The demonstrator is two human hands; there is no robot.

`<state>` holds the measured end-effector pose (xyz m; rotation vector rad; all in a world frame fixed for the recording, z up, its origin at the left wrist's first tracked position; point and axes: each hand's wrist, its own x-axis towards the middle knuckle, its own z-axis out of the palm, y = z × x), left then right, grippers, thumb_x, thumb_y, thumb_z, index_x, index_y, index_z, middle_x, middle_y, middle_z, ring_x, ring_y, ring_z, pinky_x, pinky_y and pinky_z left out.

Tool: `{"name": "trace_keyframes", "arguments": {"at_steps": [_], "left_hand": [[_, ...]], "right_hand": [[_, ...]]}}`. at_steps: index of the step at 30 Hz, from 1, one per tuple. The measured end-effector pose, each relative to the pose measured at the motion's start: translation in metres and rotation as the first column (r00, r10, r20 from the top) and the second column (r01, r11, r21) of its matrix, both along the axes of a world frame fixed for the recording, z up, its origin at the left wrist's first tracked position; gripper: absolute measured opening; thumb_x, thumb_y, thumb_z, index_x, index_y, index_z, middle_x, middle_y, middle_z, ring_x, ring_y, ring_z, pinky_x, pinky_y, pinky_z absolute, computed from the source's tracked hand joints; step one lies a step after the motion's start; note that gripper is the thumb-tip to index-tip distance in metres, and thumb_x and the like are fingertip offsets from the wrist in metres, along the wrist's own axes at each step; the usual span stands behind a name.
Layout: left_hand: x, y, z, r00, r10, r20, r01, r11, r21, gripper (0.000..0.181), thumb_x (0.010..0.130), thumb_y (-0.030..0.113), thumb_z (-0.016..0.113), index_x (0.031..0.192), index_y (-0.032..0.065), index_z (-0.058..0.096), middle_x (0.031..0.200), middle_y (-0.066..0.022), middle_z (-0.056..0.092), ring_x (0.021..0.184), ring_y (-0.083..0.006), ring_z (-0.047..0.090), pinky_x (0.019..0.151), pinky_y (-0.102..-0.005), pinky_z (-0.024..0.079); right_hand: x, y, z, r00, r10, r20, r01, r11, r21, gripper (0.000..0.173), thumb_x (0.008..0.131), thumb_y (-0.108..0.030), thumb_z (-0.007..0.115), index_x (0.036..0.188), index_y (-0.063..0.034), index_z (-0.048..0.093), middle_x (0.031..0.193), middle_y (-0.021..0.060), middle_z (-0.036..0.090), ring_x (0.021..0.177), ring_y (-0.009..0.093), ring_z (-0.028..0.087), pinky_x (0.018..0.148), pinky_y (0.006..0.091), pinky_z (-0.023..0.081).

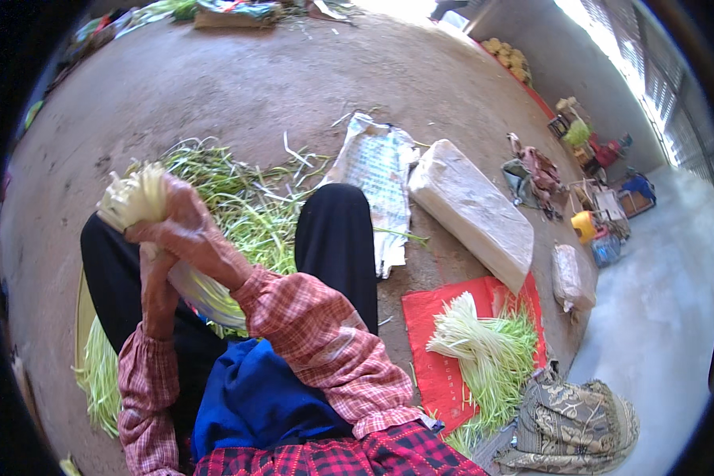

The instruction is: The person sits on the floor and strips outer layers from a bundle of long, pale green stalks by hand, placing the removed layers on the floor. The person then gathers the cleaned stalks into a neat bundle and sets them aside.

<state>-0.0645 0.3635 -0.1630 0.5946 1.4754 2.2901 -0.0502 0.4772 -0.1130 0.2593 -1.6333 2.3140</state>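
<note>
A thick bundle of pale yellow-green leafy stalks point(132, 193), which look like garlic chives, is gripped in both of my hands above my left knee. My right hand point(184, 217) wraps around it near the cut white ends, which point up and left. Just below, my left hand point(158, 285) is on the same bundle, its fingers partly hidden behind the stalks and the right wrist. The leafy part hangs down towards my lap. Between my knees lies a loose heap of green leaves and trimmings point(244, 208) on the floor.
To my right, bundled pale stalks point(470, 333) lie on a red sheet point(419, 321). A wrapped long block point(476, 208) and a woven plastic sack point(372, 166) lie ahead of it. A patterned cloth point(571, 422) is at lower right. More stalks point(101, 375) rest by my left leg.
</note>
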Motion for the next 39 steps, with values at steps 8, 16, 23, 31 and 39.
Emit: {"name": "trace_keyframes", "arguments": {"at_steps": [8,16,23,31,39], "left_hand": [[-0.021,-0.024,-0.048,0.979,-0.076,-0.191,0.018,0.959,-0.284,0.055,0.085,0.02,0.057,0.131,0.0009,0.036,0.125,-0.0086,0.044,0.114,-0.0207,0.046,0.093,-0.0333,0.039],[0.009,0.006,0.0,0.988,0.131,0.079,-0.133,0.991,0.022,0.042,0.084,0.014,0.057,0.121,0.001,0.044,0.113,-0.012,0.05,0.102,-0.021,0.053,0.089,-0.0308,0.042],[0.006,0.008,0.003,0.981,-0.142,0.134,0.15,0.987,-0.057,0.028,0.082,0.01,0.058,0.106,0.0013,0.049,0.079,-0.007,0.058,0.064,-0.0139,0.056,0.059,-0.0247,0.046],[0.009,0.011,0.011,0.965,-0.206,0.162,0.24,0.942,-0.233,0.028,0.078,0.005,0.061,0.104,0.0018,0.052,0.083,-0.0074,0.059,0.066,-0.0154,0.058,0.058,-0.026,0.048],[0.013,0.011,0.011,0.943,-0.171,0.286,0.199,0.977,-0.075,0.027,0.074,0.001,0.065,0.098,-0.0018,0.052,0.077,-0.0085,0.057,0.06,-0.0156,0.057,0.054,-0.0264,0.046]], "right_hand": [[-0.001,0.007,0.015,1.0,-0.021,0.006,0.02,0.988,0.156,0.047,0.055,-0.016,0.077,0.093,-0.0005,0.055,0.078,0.0097,0.055,0.079,0.022,0.053,0.072,0.0323,0.043],[-0.005,0.002,-0.001,0.995,-0.081,0.057,0.076,0.993,0.091,0.056,0.057,-0.015,0.076,0.106,-0.0005,0.055,0.1,0.0139,0.054,0.089,0.022,0.053,0.077,0.0315,0.044],[-0.013,0.024,0.027,0.762,-0.32,-0.563,0.591,0.698,0.405,0.081,0.062,-0.032,0.08,0.13,-0.0038,0.044,0.113,0.0148,0.054,0.101,0.029,0.056,0.088,0.0362,0.045],[-0.005,0.036,0.035,0.92,-0.122,-0.372,0.374,0.555,0.743,0.03,0.065,-0.022,0.072,0.092,-0.0091,0.068,0.09,0.0097,0.065,0.078,0.028,0.064,0.07,0.0367,0.05],[-0.007,0.035,0.031,0.906,-0.126,-0.403,0.388,0.625,0.677,0.02,0.067,-0.015,0.068,0.085,-0.0059,0.069,0.08,0.0126,0.066,0.075,0.029,0.065,0.07,0.0356,0.051]]}}
